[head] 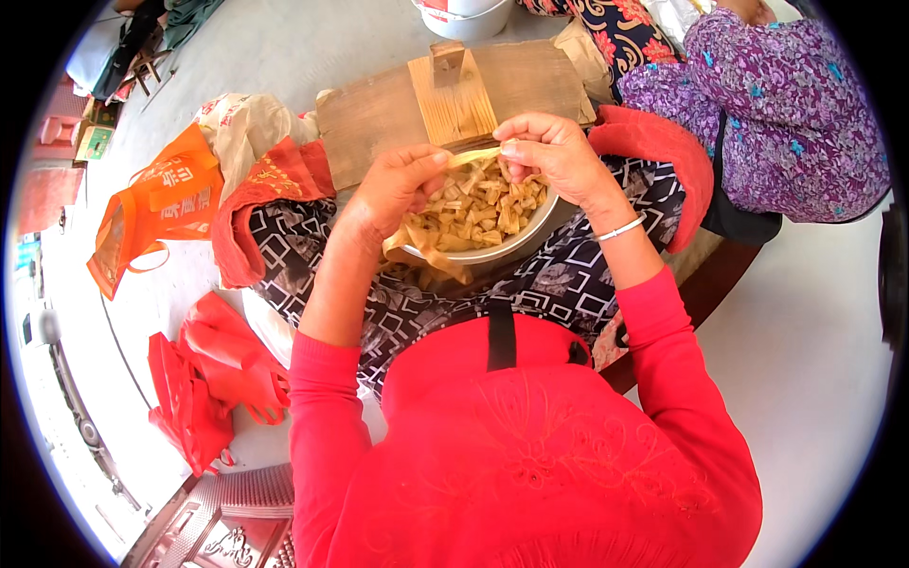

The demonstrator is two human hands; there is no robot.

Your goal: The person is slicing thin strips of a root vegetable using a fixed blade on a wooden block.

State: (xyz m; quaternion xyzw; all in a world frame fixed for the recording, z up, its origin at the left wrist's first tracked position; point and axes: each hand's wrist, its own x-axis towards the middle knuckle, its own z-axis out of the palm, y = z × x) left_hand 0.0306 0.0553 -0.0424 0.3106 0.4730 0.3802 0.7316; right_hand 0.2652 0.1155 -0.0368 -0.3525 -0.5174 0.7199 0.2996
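A pale yellow strip of dried leaf or husk [474, 155] is stretched between my two hands. My left hand [401, 186] pinches one end between thumb and fingers. At the other end, my right hand [547, 153] grips it with thumb and forefinger. Below them, a round metal basin [522, 238] sits at my lap, heaped with small knotted yellowish-brown pieces [490, 209]. Longer loose strips [433, 257] hang over the basin's near left rim. Just beyond the basin lies a wooden board [369, 128] with a lighter wooden plank and upright block [454, 92] on it.
Red cloths [657, 145] drape over both my knees. An orange bag [167, 195] and red bags [213, 362] stand at left. A white bucket [465, 18] is at the far side. Another person in a purple floral top [788, 121] sits close at right.
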